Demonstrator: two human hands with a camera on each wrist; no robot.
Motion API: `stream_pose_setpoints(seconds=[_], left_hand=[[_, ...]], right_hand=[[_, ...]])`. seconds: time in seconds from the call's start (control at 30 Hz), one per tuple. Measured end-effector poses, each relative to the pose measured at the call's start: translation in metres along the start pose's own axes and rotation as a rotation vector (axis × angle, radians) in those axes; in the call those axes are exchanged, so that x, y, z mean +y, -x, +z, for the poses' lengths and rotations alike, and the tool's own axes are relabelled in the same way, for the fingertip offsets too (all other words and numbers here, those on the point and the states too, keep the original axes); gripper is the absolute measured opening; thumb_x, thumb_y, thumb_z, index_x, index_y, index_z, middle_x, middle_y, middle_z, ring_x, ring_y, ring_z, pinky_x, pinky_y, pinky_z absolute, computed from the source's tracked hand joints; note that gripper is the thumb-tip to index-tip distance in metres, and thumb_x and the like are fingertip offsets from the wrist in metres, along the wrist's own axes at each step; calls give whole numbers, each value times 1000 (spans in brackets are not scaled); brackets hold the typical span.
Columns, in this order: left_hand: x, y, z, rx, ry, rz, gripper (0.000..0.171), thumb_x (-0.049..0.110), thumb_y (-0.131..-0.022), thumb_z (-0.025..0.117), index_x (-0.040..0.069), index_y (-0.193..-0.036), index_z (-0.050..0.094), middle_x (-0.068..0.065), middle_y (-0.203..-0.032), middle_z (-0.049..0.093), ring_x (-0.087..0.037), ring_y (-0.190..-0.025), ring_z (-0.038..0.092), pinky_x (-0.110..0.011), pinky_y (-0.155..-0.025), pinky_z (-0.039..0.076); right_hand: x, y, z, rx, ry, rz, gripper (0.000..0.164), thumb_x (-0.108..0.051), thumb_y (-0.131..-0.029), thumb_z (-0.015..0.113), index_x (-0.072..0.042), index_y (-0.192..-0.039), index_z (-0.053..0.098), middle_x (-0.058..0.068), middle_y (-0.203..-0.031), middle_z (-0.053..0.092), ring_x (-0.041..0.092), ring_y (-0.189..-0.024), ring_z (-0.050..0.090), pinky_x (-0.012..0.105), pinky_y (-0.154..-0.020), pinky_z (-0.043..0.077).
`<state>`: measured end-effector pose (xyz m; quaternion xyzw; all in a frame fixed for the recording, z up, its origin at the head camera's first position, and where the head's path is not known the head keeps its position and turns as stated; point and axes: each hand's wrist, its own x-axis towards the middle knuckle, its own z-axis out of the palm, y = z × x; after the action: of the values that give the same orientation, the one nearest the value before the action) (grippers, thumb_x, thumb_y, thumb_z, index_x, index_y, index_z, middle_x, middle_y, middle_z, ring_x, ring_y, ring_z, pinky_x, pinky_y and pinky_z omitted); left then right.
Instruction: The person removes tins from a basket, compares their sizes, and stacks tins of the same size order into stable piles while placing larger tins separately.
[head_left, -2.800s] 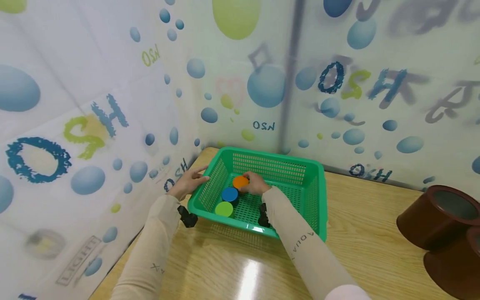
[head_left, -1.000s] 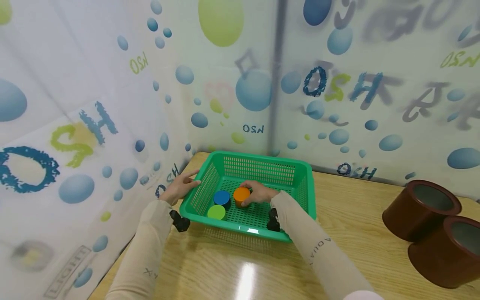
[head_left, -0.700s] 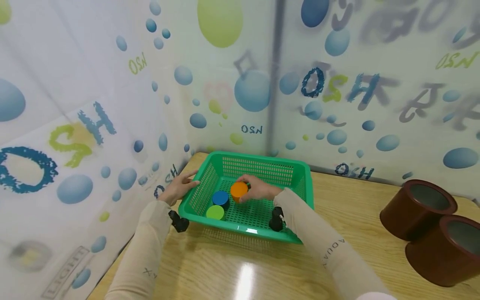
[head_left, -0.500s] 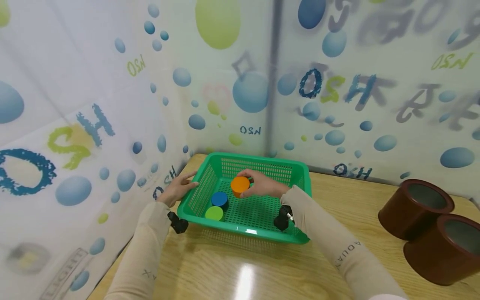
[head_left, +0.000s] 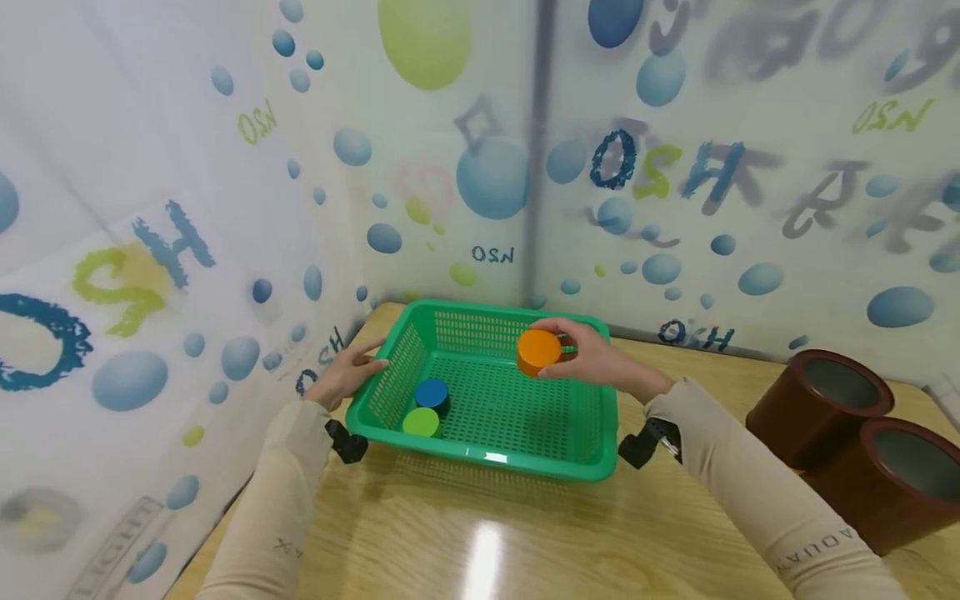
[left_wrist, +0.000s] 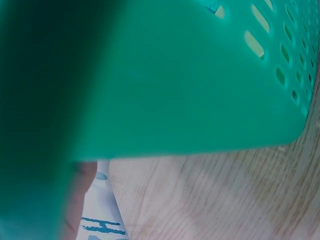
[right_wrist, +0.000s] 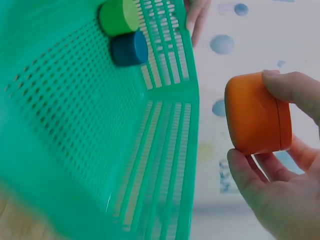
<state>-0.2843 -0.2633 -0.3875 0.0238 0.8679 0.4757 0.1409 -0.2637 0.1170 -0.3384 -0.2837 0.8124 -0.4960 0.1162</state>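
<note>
An orange round lidded container (right_wrist: 255,114) is pinched between the thumb and fingers of my right hand (head_left: 588,354). In the head view it is held up over the right part of the green plastic basket (head_left: 517,471). My left hand (head_left: 347,372) rests at the basket's left rim, fingers fairly straight. Inside the basket, at the left, a blue round container (head_left: 432,395) stands beside a lime-green one (head_left: 422,422). The left wrist view is mostly filled by the basket wall (left_wrist: 190,100), with only a sliver of hand (left_wrist: 79,200) showing.
Two dark brown cylindrical containers (head_left: 825,400) stand on the wooden table (head_left: 405,533) at the right. Behind the basket and to its left hang white sheets (head_left: 495,258) printed with blue and green bubbles.
The right hand has picked the orange container up from beside the blue one and carried it up and right. The left hand stays at the rim. The head view has shifted slightly.
</note>
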Motion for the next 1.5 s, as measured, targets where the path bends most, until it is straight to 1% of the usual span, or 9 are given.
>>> stream_pose_setpoints(seconds=[0.13, 0.27, 0.47, 0.53, 0.63, 0.77, 1.13, 1.3, 1.5], left_hand=[[3, 0, 0, -5, 0, 5, 57, 28, -93, 47, 18, -143, 20, -28, -133, 31, -39, -108, 47, -47, -82, 45], [4, 0, 0, -10, 0, 6, 58, 29, -93, 47, 18, -143, 20, -28, -134, 31, -38, -108, 47, -46, -82, 45], [4, -1, 0, -2, 7, -16, 57, 28, -93, 47, 19, -143, 20, -27, -134, 31, -38, -108, 47, -46, -82, 46], [4, -1, 0, -9, 10, -13, 57, 28, -93, 47, 19, -143, 19, -27, -134, 30, -38, -109, 46, -46, -82, 45], [3, -1, 0, -13, 9, -5, 57, 28, -93, 46, 19, -143, 19, -27, -134, 30, -39, -110, 45, -48, -82, 45], [2, -2, 0, -19, 7, 1, 58, 29, -93, 46, 19, -143, 19, -28, -134, 29, -40, -109, 46, -48, -82, 44], [0, -3, -1, -14, 5, -10, 58, 29, -93, 46, 19, -143, 19, -28, -134, 30, -38, -107, 48, -45, -80, 47], [0, -2, 0, -9, 25, -9, 57, 28, -94, 46, 19, -143, 19, -27, -135, 29, -38, -107, 48, -45, -80, 47], [2, -2, 1, -8, 9, -20, 57, 28, -94, 46, 20, -143, 18, -27, -134, 29, -39, -109, 46, -49, -83, 44]], right_hand=[[10, 26, -20, 56, -4, 25, 64, -10, -78, 68, -1, -132, 35, 16, -123, 41, 32, -110, 44, 34, -86, 45], [22, 57, -36, 138, 7, 47, 61, -11, -81, 66, 0, -132, 34, 17, -125, 40, 32, -109, 43, 29, -85, 45], [41, 95, -47, 225, 25, 98, 58, -11, -84, 62, 4, -132, 32, 21, -124, 38, 34, -107, 43, 16, -82, 43], [50, 105, -47, 237, 36, 128, 59, -12, -84, 62, 5, -132, 31, 21, -124, 38, 35, -107, 44, 18, -83, 43], [65, 117, -45, 251, 58, 172, 61, -15, -84, 62, 6, -132, 30, 22, -124, 39, 36, -106, 45, 28, -85, 45], [81, 128, -43, 266, 53, 224, 63, -17, -85, 62, 7, -133, 29, 25, -125, 37, 39, -106, 44, 41, -87, 43], [115, 141, -31, 267, 32, 349, 68, -20, -82, 65, 9, -132, 29, 29, -129, 34, 42, -109, 41, 49, -90, 38], [122, 143, -28, 251, -6, 413, 71, -21, -81, 66, 8, -133, 27, 29, -131, 30, 43, -112, 38, 51, -93, 34], [128, 146, -24, 234, 1, 439, 71, -17, -80, 67, 10, -132, 27, 31, -131, 29, 44, -113, 36, 53, -94, 31]])
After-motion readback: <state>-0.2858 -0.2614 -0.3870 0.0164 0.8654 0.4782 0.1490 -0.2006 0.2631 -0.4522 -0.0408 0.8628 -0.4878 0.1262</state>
